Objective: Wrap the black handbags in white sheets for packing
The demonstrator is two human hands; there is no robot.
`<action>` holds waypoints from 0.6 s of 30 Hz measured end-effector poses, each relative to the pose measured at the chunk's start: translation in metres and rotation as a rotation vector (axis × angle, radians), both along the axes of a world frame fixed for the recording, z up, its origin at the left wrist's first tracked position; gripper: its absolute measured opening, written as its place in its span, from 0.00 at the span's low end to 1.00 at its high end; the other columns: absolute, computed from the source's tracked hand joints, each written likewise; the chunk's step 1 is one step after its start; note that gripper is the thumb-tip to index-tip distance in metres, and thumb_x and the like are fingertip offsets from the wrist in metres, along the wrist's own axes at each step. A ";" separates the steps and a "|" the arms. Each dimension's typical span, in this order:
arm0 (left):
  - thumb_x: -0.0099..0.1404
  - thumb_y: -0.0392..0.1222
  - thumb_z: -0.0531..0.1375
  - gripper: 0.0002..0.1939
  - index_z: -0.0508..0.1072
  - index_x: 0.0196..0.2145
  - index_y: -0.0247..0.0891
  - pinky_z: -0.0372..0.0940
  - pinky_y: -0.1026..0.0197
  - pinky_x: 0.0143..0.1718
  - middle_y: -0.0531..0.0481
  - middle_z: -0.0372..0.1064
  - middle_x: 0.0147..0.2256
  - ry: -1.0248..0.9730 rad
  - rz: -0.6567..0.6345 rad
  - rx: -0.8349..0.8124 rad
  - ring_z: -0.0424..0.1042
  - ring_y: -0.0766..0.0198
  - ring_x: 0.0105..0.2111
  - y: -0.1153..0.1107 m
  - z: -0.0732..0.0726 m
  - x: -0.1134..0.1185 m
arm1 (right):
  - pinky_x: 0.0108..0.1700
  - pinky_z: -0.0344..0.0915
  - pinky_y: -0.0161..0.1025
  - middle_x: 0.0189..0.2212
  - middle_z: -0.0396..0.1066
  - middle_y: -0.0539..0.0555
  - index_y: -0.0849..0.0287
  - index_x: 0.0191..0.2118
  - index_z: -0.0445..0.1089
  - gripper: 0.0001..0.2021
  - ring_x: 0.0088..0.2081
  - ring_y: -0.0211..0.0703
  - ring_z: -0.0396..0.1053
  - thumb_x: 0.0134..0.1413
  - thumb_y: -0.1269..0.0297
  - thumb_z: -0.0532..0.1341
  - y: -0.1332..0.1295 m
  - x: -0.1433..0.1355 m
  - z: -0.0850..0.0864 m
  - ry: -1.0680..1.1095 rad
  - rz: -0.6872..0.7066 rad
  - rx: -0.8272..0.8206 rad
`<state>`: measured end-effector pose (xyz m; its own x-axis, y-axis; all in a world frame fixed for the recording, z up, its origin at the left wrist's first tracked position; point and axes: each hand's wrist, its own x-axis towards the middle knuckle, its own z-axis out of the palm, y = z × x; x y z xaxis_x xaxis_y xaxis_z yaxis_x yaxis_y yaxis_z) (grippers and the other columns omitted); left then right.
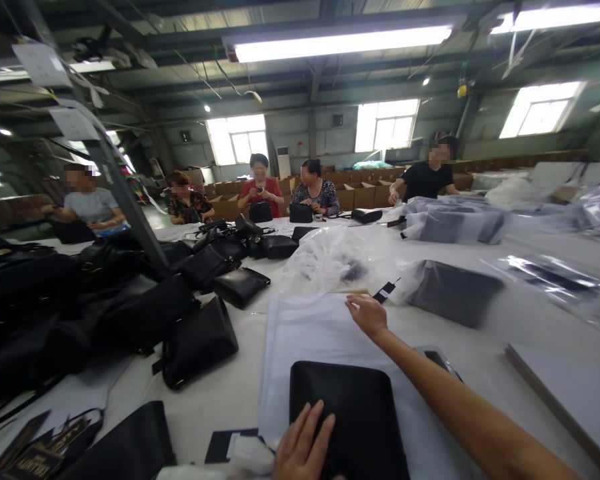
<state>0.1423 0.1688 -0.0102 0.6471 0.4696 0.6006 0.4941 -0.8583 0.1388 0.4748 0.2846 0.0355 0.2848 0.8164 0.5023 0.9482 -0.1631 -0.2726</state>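
A black bag [353, 407] lies flat on a stack of white sheets [305, 327] in front of me. My left hand [305, 443] rests on the bag's lower left part, its fingers spread. Reaching out past the bag, my right hand [367, 313] is at the far edge of the sheets, fingers bent together beside a thin tan strip. Whatever those fingers hold, if anything, is too small to make out. A black tag [386, 291] lies just beyond this hand.
Many black bags [200, 340] are heaped at the left, around a slanted metal post [125, 193]. Clear plastic [325, 260] and a wrapped bag [455, 293] lie ahead. A phone-like object [437, 360] and a board stack [570, 400] are at right. Several people sit or stand across the table.
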 end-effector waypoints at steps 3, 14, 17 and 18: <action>0.69 0.41 0.57 0.33 0.50 0.68 0.46 0.70 0.59 0.53 0.47 0.65 0.60 -0.008 -0.029 -0.229 0.69 0.59 0.57 0.018 0.036 -0.004 | 0.53 0.67 0.43 0.47 0.76 0.52 0.53 0.42 0.77 0.11 0.47 0.46 0.74 0.65 0.61 0.57 -0.033 -0.016 0.020 -0.014 0.059 0.097; 0.59 0.28 0.63 0.23 0.72 0.52 0.43 0.37 0.29 0.65 0.42 0.59 0.63 0.241 -0.140 0.004 0.54 0.44 0.65 0.096 0.138 0.055 | 0.62 0.60 0.50 0.50 0.75 0.51 0.51 0.50 0.73 0.13 0.52 0.44 0.72 0.63 0.71 0.59 -0.185 -0.068 0.047 -0.210 0.420 0.292; 0.62 0.26 0.57 0.13 0.76 0.39 0.40 0.45 0.37 0.65 0.46 0.73 0.51 0.304 -0.180 -0.004 0.72 0.55 0.49 0.077 0.137 0.045 | 0.65 0.56 0.55 0.58 0.68 0.56 0.53 0.59 0.66 0.20 0.60 0.50 0.64 0.62 0.68 0.61 -0.215 -0.077 0.048 -0.248 0.364 0.220; 0.63 0.26 0.56 0.13 0.75 0.40 0.40 0.51 0.41 0.63 0.47 0.75 0.48 0.303 -0.167 -0.005 0.74 0.57 0.45 0.066 0.134 0.039 | 0.66 0.54 0.57 0.61 0.64 0.58 0.54 0.61 0.64 0.23 0.63 0.53 0.60 0.61 0.68 0.61 -0.224 -0.082 0.050 -0.260 0.346 0.197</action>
<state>0.1816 0.2350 0.1243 0.8638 0.3449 0.3673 0.3665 -0.9303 0.0119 0.3925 0.0610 0.0857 -0.1426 0.7233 0.6756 0.9786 0.2054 -0.0134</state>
